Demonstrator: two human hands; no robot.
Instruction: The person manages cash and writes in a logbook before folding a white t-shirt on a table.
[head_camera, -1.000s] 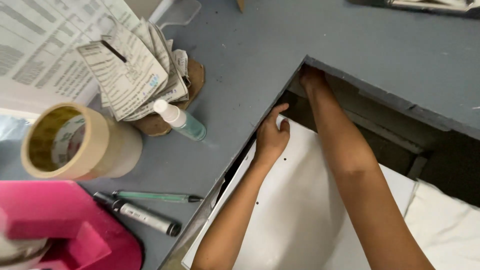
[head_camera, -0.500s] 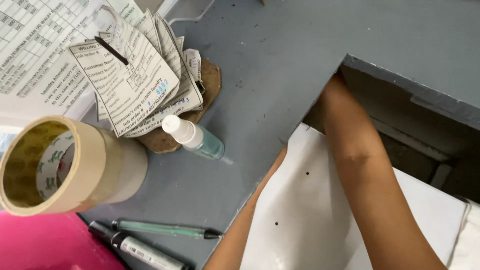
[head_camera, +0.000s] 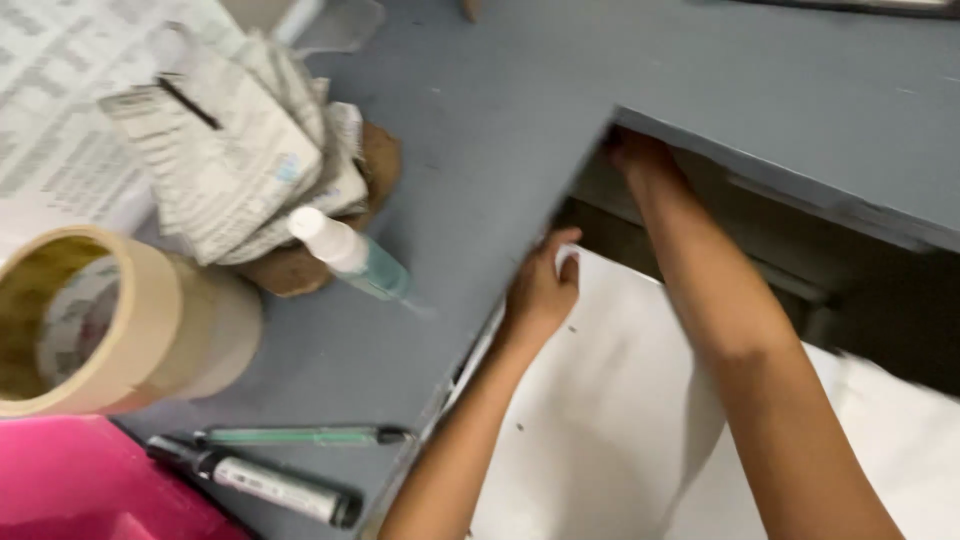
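- White sheet (head_camera: 600, 430) lay below the grey table (head_camera: 500, 130) edge, in the recess.
- Left hand (head_camera: 540, 290) rested on the sheet's upper corner beside the table edge, fingers curled; grip on the sheet could not be confirmed.
- Right hand (head_camera: 635, 155) reached under the table top; fingers hidden, grip could not be told.
- Sheet placement looked unfinished.
- Tape roll (head_camera: 110, 320), bottle (head_camera: 350, 255) and pens (head_camera: 290, 435) sat on the table.

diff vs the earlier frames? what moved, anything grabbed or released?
The left hand dropped out of view half a second ago and is back at the table edge, on the white sheet. The right hand stays reaching under the table top. Nothing visibly grabbed or released. Tape roll, bottle, pens and folded newspaper did not move; the camera shifted.
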